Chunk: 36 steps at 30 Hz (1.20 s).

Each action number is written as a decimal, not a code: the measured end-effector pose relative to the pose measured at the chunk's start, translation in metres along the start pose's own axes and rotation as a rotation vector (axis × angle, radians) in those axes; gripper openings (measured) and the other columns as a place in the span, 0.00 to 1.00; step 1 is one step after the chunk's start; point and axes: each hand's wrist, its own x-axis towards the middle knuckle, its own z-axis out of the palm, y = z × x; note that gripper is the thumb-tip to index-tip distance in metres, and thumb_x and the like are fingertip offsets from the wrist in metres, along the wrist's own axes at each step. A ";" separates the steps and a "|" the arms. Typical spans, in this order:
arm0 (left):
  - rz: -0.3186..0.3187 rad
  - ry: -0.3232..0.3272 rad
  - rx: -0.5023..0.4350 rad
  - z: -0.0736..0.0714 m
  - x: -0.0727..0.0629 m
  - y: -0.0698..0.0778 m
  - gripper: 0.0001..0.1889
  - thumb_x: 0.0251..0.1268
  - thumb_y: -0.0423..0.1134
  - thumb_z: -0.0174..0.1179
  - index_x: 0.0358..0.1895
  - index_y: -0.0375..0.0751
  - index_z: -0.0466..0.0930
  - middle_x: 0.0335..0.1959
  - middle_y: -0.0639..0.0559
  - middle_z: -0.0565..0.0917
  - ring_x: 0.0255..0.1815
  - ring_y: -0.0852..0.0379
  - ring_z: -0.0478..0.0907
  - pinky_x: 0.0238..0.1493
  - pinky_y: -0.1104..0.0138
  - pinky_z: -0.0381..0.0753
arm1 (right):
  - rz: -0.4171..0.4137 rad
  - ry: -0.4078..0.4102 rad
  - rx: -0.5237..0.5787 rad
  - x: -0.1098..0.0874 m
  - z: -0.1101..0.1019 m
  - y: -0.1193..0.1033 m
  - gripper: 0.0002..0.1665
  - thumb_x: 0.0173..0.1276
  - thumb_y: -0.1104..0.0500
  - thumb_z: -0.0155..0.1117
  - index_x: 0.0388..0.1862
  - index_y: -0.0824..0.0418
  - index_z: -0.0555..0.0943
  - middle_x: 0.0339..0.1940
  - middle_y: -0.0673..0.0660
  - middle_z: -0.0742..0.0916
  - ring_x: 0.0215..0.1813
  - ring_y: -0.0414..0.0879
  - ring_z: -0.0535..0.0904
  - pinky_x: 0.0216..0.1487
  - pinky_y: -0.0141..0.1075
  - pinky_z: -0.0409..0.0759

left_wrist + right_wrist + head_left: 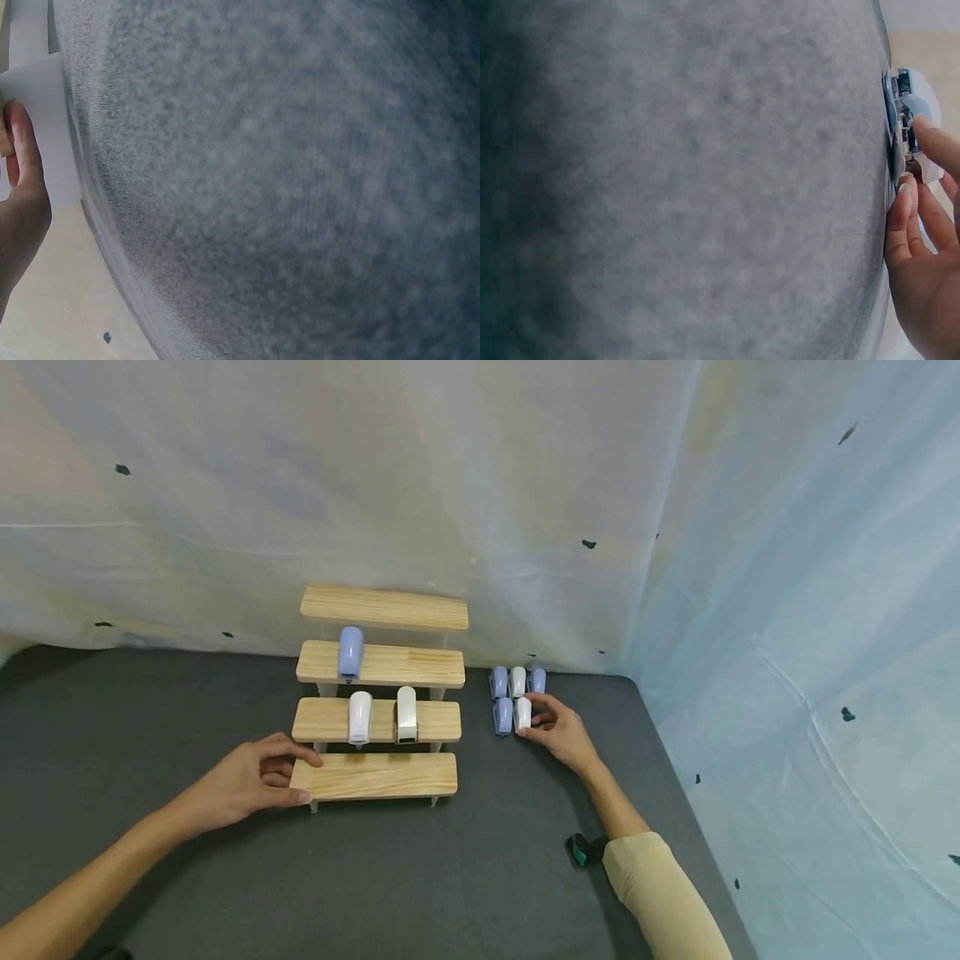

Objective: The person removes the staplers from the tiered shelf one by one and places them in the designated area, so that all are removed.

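Note:
My right hand (564, 733) pinches a white stapler (522, 715) at the front right of a small group of staplers on the dark cloth. In the right wrist view, its thumb and fingers close around the white stapler, beside a blue one (890, 97). With thumb and forefinger, my left hand (243, 779) grips the left end of the bottom step of a tiered wooden stand (375, 775). A blue stapler (350, 652) sits on the stand's third step from the bottom. Two staplers, a white one (360, 717) and an off-white one (406, 713), occupy the second step.
Around the pinched stapler stand a blue stapler (502, 717) to its left and a back row with another white stapler (517, 682) between two blue ones. Pale sheeting (525, 510) hangs behind and along the right side of the dark cloth (420, 877).

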 end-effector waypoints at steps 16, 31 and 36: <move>0.029 0.014 0.022 0.002 0.000 -0.001 0.20 0.57 0.29 0.72 0.53 0.30 0.79 0.43 0.40 0.70 0.32 0.61 0.75 0.29 0.67 0.78 | -0.006 -0.074 0.131 -0.007 -0.009 -0.030 0.35 0.62 0.71 0.72 0.68 0.70 0.72 0.62 0.71 0.78 0.47 0.64 0.80 0.39 0.30 0.78; 0.018 0.009 0.056 0.000 0.000 -0.002 0.21 0.58 0.30 0.71 0.54 0.30 0.78 0.47 0.39 0.71 0.31 0.60 0.77 0.29 0.66 0.79 | -0.104 0.057 0.082 -0.007 -0.020 -0.047 0.26 0.65 0.70 0.69 0.62 0.71 0.77 0.57 0.70 0.82 0.44 0.63 0.82 0.44 0.45 0.81; 0.014 0.009 0.057 0.000 0.001 -0.001 0.21 0.58 0.31 0.72 0.54 0.31 0.78 0.45 0.40 0.71 0.31 0.60 0.77 0.29 0.66 0.78 | -0.135 0.054 0.116 -0.012 -0.024 -0.064 0.25 0.66 0.71 0.68 0.61 0.73 0.76 0.55 0.72 0.82 0.44 0.63 0.82 0.44 0.43 0.81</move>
